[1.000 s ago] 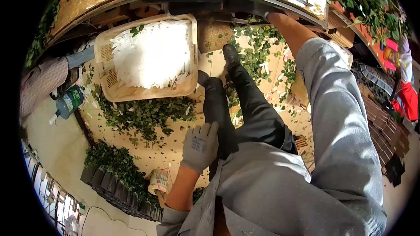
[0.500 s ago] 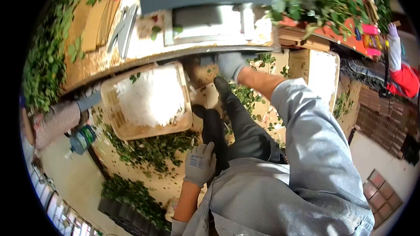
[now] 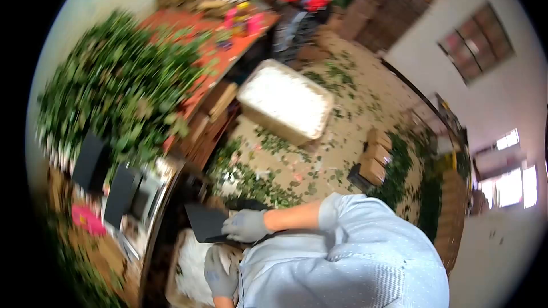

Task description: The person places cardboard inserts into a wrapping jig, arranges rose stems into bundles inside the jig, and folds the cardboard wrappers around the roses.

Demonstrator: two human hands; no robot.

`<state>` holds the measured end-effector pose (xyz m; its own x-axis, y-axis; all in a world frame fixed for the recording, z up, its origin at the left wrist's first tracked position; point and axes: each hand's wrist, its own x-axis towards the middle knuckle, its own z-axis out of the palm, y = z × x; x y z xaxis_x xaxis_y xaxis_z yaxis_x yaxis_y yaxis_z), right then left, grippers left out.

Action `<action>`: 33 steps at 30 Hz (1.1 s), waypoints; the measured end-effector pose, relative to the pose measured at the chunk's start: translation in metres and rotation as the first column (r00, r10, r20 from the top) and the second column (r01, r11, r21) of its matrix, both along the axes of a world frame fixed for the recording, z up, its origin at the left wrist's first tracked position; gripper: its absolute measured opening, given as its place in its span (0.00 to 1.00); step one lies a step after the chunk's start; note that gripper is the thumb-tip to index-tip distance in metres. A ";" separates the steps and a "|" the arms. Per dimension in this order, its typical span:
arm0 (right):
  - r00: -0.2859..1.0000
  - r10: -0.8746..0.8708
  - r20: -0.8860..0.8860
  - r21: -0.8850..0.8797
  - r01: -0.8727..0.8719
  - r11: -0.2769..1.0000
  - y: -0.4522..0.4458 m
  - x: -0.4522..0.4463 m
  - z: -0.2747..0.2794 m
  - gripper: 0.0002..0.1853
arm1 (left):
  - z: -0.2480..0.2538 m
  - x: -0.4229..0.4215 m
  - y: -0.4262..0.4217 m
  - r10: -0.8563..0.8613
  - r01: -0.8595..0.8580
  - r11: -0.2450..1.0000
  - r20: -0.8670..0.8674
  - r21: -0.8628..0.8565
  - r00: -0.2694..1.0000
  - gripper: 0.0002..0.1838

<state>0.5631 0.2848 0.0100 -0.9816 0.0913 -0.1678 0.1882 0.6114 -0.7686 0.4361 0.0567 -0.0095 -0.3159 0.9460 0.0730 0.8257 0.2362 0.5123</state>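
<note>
Matt black sheet (image 3: 205,223), perhaps plastic; pale-blue shirt (image 3: 365,251), soft woven cloth.

No text, label, brand, number or sign can be read. The yellow and pink packets (image 3: 244,20) on the red desk (image 3: 231,51) are too blurred for any lettering to be made out, and the cardboard boxes (image 3: 374,157) on the floor (image 3: 348,117) are too small to tell. Any print on the gray gloves of the right hand (image 3: 246,226) and the left hand (image 3: 221,272) is likewise too unclear to read.
</note>
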 end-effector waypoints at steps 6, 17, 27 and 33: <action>0.802 -0.518 -0.297 -0.283 0.444 0.850 -0.014 0.004 0.030 0.13 | 0.045 0.009 0.040 -0.179 0.174 0.983 0.104 0.055 0.978 0.56; 0.409 -0.766 -0.495 -0.683 0.362 0.634 0.030 0.040 0.088 0.27 | 0.126 0.006 0.118 -0.237 0.092 0.943 0.453 0.319 0.859 0.36; 0.843 -0.425 -0.330 -0.712 0.074 0.699 0.020 0.040 0.040 0.24 | 0.193 -0.044 0.105 -0.256 0.094 0.926 0.426 0.366 0.868 0.36; 0.963 -0.260 -0.075 -0.480 0.194 0.856 0.022 -0.011 0.030 0.21 | 0.211 -0.094 0.025 -0.187 -0.034 0.936 0.577 0.350 0.795 0.36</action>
